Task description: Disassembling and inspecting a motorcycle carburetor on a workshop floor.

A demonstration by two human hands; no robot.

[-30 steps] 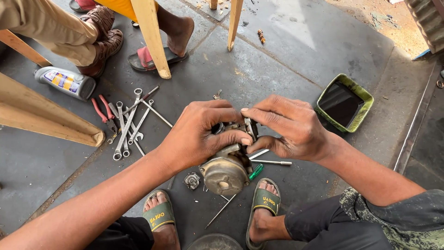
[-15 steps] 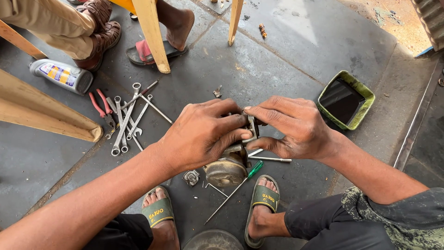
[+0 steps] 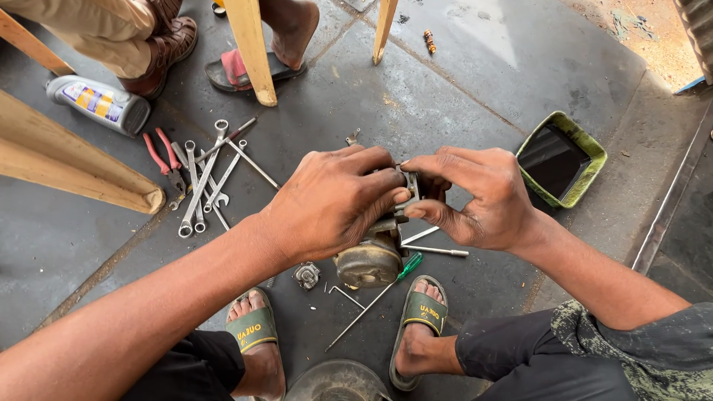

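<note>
Head view, L to R.

Far L: plastic bottle (image 3: 96, 104) lying on the floor (image 3: 460, 96), beside a wooden leg (image 3: 74, 174). Just R of it: red-handled pliers (image 3: 165, 160), then a loose heap of spanners (image 3: 200, 186), some overlapping.

Centre: left hand (image 3: 334, 200) closed over the top of a round, grimy metal motor part (image 3: 369, 260); grip shut, fingers curled around its upper end. Part sits on the floor between the person's two sandalled feet, near side. Small metal fitting (image 3: 306, 275) loose on the floor just L of it. Green-handled screwdriver (image 3: 371, 297) lies slanting under/near the part, tip pointing near-L.

R of centre: right hand (image 3: 483, 197) meets the left at the part's top; thumb and forefinger pinched on a small piece there. What the piece is: cannot tell, fingers hide it. Two thin rods (image 3: 438, 249) on the floor just below this hand.

Far R: green tray of dark oil (image 3: 561, 160), well apart.

Progress (judgement): mid-work. Tools out, loose bits lying off the part, so partly stripped or partly rebuilt; which one, cannot tell. Top piece not yet clear of both hands.
</note>
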